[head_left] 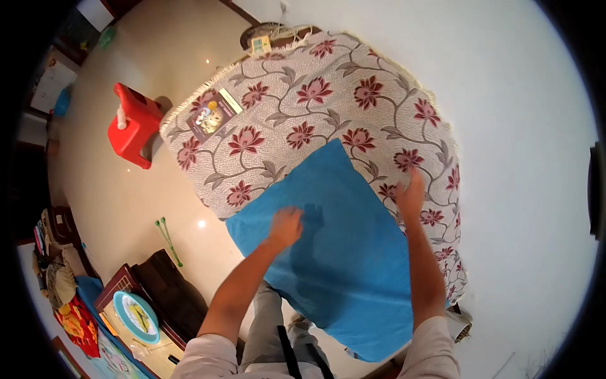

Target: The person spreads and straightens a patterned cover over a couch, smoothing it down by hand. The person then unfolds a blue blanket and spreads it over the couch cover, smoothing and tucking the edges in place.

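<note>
A blue cloth (pixel 344 252) lies spread, mostly flat, over a floral-patterned tablecloth (pixel 315 117), with one corner pointing away from me. Above the cloth's left part is my left hand (pixel 287 226). Its fingers are curled in, with nothing visible in them, and its shadow falls on the cloth beside it. My right hand (pixel 410 194) is raised near the cloth's right edge, over the floral pattern. Its fingers look apart and hold nothing, though motion blurs them a little.
A book (pixel 213 117) lies at the tablecloth's left side. On the tiled floor stand a red stool (pixel 134 125) and, nearer, a pair of green-ended sticks (pixel 168 241). A turquoise basin (pixel 136 317) sits lower left. A white wall (pixel 524 158) runs along the right.
</note>
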